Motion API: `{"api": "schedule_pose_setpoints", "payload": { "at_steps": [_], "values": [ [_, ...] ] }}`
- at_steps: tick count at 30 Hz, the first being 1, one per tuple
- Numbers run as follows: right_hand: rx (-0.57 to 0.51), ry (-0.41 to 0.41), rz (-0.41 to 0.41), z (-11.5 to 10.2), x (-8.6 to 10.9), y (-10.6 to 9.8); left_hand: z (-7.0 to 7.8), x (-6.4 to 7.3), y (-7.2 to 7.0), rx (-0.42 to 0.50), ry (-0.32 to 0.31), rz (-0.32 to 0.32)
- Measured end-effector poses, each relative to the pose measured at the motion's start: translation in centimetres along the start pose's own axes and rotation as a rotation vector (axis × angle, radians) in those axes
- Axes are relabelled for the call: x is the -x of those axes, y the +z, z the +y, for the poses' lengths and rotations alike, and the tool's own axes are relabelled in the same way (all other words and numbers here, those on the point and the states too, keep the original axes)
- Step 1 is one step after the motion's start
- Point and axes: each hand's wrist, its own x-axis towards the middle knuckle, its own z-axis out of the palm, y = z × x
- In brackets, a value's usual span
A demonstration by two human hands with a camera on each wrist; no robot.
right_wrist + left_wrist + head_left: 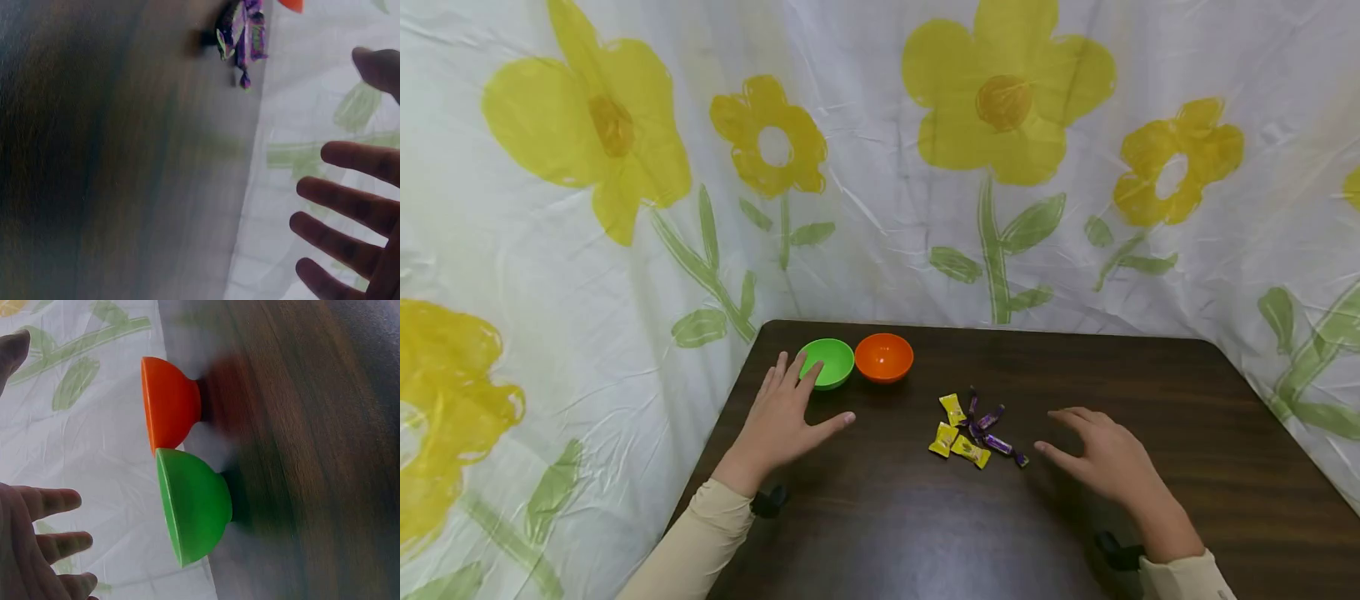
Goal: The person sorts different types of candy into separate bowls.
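Note:
My left hand [780, 421] hovers in front of the green bowl [827, 364], fingers spread and holding nothing; in the head view its fingertips overlap the bowl's rim. Beside that bowl stands an orange bowl [884, 358], their rims touching or nearly so. On the table to the right lies a small pile of wrapped candies: yellow candies [970, 451] on the near left and purple candies [998, 444] on the right. Just right of the pile my right hand [1105, 458] is held above the table, fingers extended and nothing in it. The right wrist view also shows purple candies [240, 34].
The dark wooden table [925, 533] has rounded far corners. Behind it hangs a white curtain [865, 250] painted with yellow flowers. A dark wrist strap [769, 502] is on the left arm, and another strap [1117, 550] on the right.

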Motion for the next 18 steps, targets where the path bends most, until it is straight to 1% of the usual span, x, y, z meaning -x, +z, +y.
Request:
{"api": "schedule_pose_setpoints", "payload": {
  "at_steps": [3,8,13,18],
  "values": [
    [-0.008,-0.02,0.015,-0.1,-0.1,0.4,0.0,-0.5,0.5,0.002,0.013,-0.01],
    [-0.011,-0.024,-0.003,-0.4,-0.1,1.1,-0.2,-1.1,1.5,0.015,0.04,-0.024],
    [-0.023,-0.043,-0.012,-0.7,-0.1,1.9,0.0,-1.6,1.9,0.001,0.074,-0.017],
    [-0.018,-0.037,-0.031,-0.9,-0.3,2.5,0.2,-2.5,2.3,-0.012,0.114,0.001]
  ]
}}
